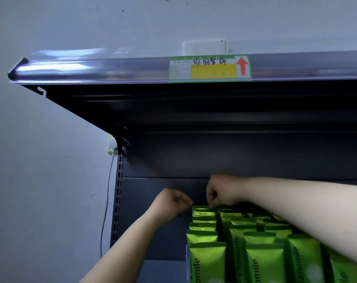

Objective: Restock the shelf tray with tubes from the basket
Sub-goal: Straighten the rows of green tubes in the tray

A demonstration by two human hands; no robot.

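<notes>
At six o'clock in the view, two bare forearms reach up and away toward the back of a dark metal shelf bay. Left hand [174, 201] sits at about seven o'clock from the frame's centre, curled closed with its fingertips bunched against the left top corner of the rearmost tube [204, 211]. Right hand [221, 193], just toward three o'clock of it, is also curled, knuckles up, fingertips pinching down at that tube's right top corner. Whether both truly grip the crimped edge or only press on it is hard to tell, since the fingers are folded under.

Green tubes [261, 260] marked "Chamomile" stand upright in tight rows from four to six o'clock, crimped ends up, filling the shelf tray [187, 258], whose pale front left edge shows at six o'clock. The basket is not in view.

The step appears to be seating one tube at the back of the left row. To do it well, hold both top corners level and lower the tube straight down behind its neighbours, so the cap end settles squarely and the row stays upright. Pushing forward could tip the tubes in front.

Overhead at twelve o'clock runs an upper shelf [112, 68] with a green and yellow price label [210, 68] bearing a red arrow.
</notes>
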